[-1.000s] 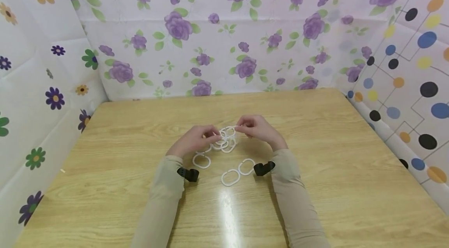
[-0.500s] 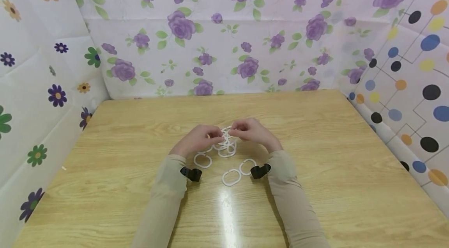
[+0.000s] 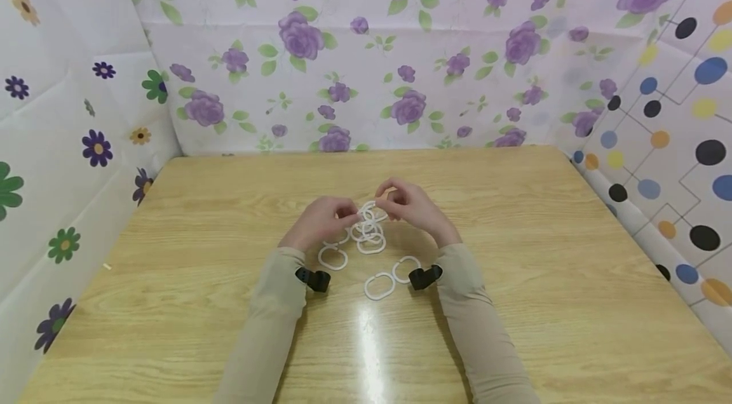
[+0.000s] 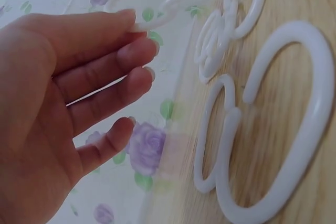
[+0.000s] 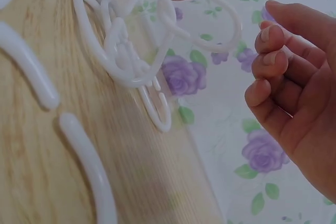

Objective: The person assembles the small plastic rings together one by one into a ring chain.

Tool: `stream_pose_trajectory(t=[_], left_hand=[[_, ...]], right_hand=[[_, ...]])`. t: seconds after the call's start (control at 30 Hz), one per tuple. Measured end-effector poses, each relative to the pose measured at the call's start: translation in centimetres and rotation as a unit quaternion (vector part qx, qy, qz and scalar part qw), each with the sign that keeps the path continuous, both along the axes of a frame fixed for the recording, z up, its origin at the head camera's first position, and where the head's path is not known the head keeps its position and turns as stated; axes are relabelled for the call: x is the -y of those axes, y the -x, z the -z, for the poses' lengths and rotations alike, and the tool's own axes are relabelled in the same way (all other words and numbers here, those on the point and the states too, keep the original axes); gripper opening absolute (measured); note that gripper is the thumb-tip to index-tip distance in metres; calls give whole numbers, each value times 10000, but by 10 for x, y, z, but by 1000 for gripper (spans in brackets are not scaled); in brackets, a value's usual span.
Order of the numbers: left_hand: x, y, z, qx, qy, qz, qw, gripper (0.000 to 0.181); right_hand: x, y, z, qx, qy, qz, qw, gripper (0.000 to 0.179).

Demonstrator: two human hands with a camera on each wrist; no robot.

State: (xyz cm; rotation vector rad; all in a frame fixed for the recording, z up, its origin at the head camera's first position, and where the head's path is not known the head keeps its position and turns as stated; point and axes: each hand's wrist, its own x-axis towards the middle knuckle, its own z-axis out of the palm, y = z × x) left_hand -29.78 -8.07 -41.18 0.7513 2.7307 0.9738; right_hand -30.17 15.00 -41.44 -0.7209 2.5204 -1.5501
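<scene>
Several white plastic links, oval rings with a small gap in each, lie bunched in a pile (image 3: pixel 370 252) between the hands. My left hand (image 3: pixel 323 223) pinches one link (image 5: pixel 239 27) between thumb and forefinger, holding it up above the table; it hooks through another link (image 5: pixel 134 83) reaching down to the pile. Close to the right of the held link is my right hand (image 3: pixel 414 207). Its fingers (image 5: pixel 270 64) are loosely bent, with nothing between them and the thumb. One more link (image 3: pixel 333 269) lies below the left hand.
Two links (image 3: pixel 377 299) lie on the wooden table (image 3: pixel 515 302) nearer the person, between the forearms. Each wrist carries a black camera (image 3: pixel 313 279). Flower-printed sheets (image 3: pixel 354 86) stand behind and at the left, a dotted one (image 3: pixel 657 156) at the right.
Half a second ago the right fingers were at the upper link; now they have parted from it and lifted up and back. The left hand has kept its hold. The linked rings have shifted slightly.
</scene>
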Motion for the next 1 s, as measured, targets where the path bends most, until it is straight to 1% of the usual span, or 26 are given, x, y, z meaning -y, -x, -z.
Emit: stream_pose_trajectory(t=[0.07,0.13,0.17,0.23,0.3,0.37,0.4,0.47,0.53,0.6,0.7,0.73,0.8,0.9,0.97,1.0], left_hand=[[1,0,-1,-52,-12,-105,9999,16],[2,1,-1,-98,-32,-227,9997,16],[3,1,-1,-149,-47,-280,9995,17],[4,2,0,-255,-150,-417,9987,18],[4,2,2,-447,-303,-557,9970,18],[3,3,3,-683,-449,-689,9943,18],[3,3,4,-784,-521,-761,9927,18],[2,3,3,-977,-636,-857,9895,17],[1,3,1,-1080,-735,-959,9868,17],[1,3,0,-1135,-867,-1071,9839,17],[1,3,0,-1194,-1021,-1266,9794,18],[1,3,0,-1209,-1078,-1321,9779,18],[2,3,1,-1258,-1188,-1401,9749,19],[3,3,1,-1384,-1315,-1459,9707,19],[3,3,2,-1435,-1388,-1475,9687,18],[3,3,2,-1450,-1414,-1481,9680,17]], right_hand=[[0,-1,-2,70,-145,-114,9998,12],[2,-1,-3,227,-358,-436,9982,10],[3,-2,-4,285,-515,-664,9961,11],[7,-4,-5,422,-788,-1172,9891,14],[13,-5,-4,452,-1010,-1609,9808,18],[22,-6,-4,349,-1250,-1889,9734,23],[27,-8,-4,292,-1364,-1968,9705,26],[37,-10,-3,136,-1610,-2071,9649,33],[45,-12,-2,48,-1865,-2141,9588,40],[50,-13,0,90,-2113,-2166,9531,48],[54,-14,4,254,-2422,-2157,9456,54],[55,-15,4,276,-2522,-2149,9431,55],[56,-16,5,158,-2720,-2180,9371,54],[56,-17,7,12,-2863,-2261,9311,50],[55,-17,8,-87,-2875,-2285,9301,45],[55,-17,9,-63,-2830,-2290,9313,43]])
